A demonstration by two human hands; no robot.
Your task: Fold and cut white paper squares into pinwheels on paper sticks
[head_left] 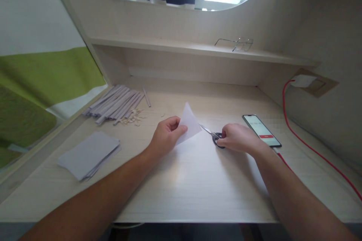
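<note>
My left hand (pixel 166 135) pinches a white sheet of paper (pixel 189 123) and holds its corner up off the desk (pixel 198 188). My right hand (pixel 239 139) rests on the desk just right of the paper, its fingers closed over the dark handles of a pair of scissors (pixel 210 133). The scissor blades point left toward the paper and reach its lower edge. Both forearms come in from the bottom of the view.
A bundle of rolled paper sticks (pixel 117 104) with small paper scraps lies at the back left. A stack of white sheets (pixel 89 154) sits front left. A lit phone (pixel 261 130) with a red cable (pixel 311 147) lies right. Glasses (pixel 236 44) rest on the shelf.
</note>
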